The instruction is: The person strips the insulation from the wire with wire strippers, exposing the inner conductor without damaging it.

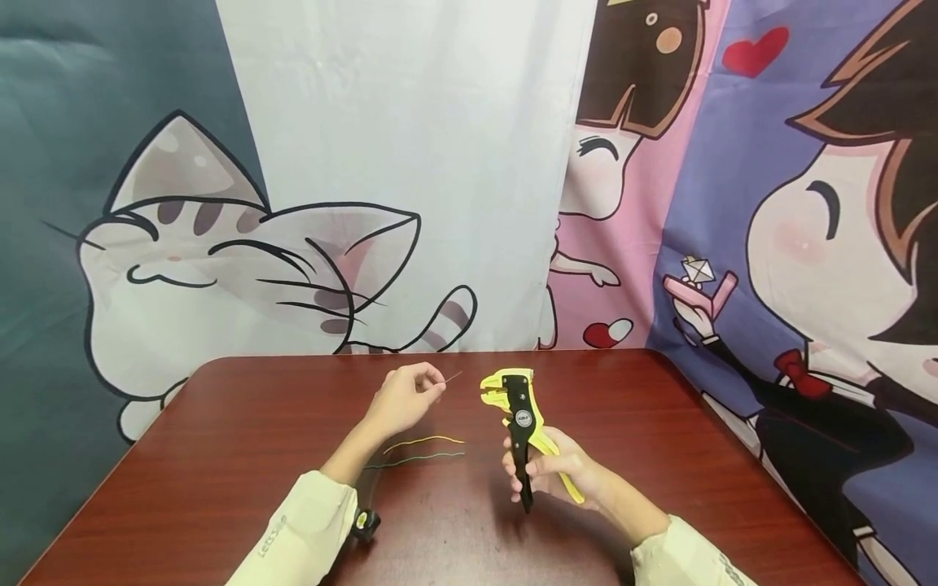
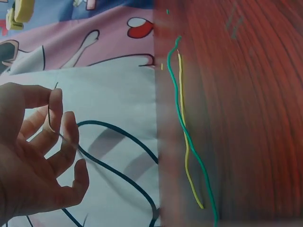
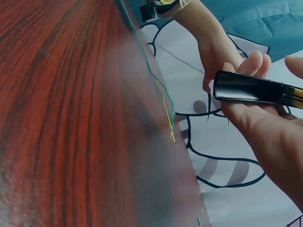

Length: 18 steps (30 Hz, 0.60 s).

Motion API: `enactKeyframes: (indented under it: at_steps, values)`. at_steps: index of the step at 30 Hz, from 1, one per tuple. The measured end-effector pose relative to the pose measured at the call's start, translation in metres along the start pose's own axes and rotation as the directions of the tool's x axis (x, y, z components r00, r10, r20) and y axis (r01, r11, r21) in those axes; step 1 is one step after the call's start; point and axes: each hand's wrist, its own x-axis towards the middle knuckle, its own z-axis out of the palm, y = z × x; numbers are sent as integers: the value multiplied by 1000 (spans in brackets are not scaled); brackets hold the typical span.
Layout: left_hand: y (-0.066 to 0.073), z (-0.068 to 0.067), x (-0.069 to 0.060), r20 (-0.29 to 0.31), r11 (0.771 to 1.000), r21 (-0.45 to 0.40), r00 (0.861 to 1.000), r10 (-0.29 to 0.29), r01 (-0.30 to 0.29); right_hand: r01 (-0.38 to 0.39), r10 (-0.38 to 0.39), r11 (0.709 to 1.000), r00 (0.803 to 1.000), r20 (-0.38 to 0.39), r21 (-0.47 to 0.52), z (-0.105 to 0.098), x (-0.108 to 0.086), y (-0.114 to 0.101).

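My left hand (image 1: 403, 399) pinches a thin dark wire (image 1: 454, 377) between thumb and forefinger, its tip sticking out to the right. In the left wrist view the rest of that wire (image 2: 49, 116) runs down past the other fingers. My right hand (image 1: 567, 468) grips a yellow and black wire stripper (image 1: 522, 419) by its handles, with the head up and the nose toward the left. The stripper's nose and the wire tip are a short gap apart. Below the left hand, a yellow wire (image 1: 425, 440) and a green wire (image 1: 425, 458) lie on the table.
Small cut pieces lie on the tabletop, a green bit (image 2: 167, 12) and a yellow bit (image 2: 162, 66). The reddish-brown wooden table (image 1: 242, 456) ends at a cartoon-printed backdrop (image 1: 440, 146). A small black camera (image 1: 365, 523) is worn on the left wrist.
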Motion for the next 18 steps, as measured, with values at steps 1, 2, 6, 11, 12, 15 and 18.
enactKeyframes:
  at_steps: [1,2,6,11,12,15,18]
  values:
    - [1,1,-1,2,1000,-7,1000,12,-12,3,-3,1000,1000,-5,-1,-1,0,0]
    - [3,1,-1,2,999,-20,1000,25,-25,7,-7,1000,1000,-9,1,-1,1,0]
    - [6,3,-2,-15,993,-56,995,101,-102,28,-28,1000,999,-16,6,-4,3,0]
    - [12,8,-2,-35,975,-118,982,184,-187,41,-43,999,998,-53,-30,-5,5,-2]
    - [13,9,-2,-38,971,-130,979,199,-202,41,-43,998,997,-61,-40,-5,5,-2]
    - [17,11,-4,-36,961,-159,974,225,-227,35,-41,997,996,-85,-70,-5,5,-2]
    - [20,13,-6,-35,954,-173,970,243,-245,30,-38,996,995,-95,-90,-6,5,-1]
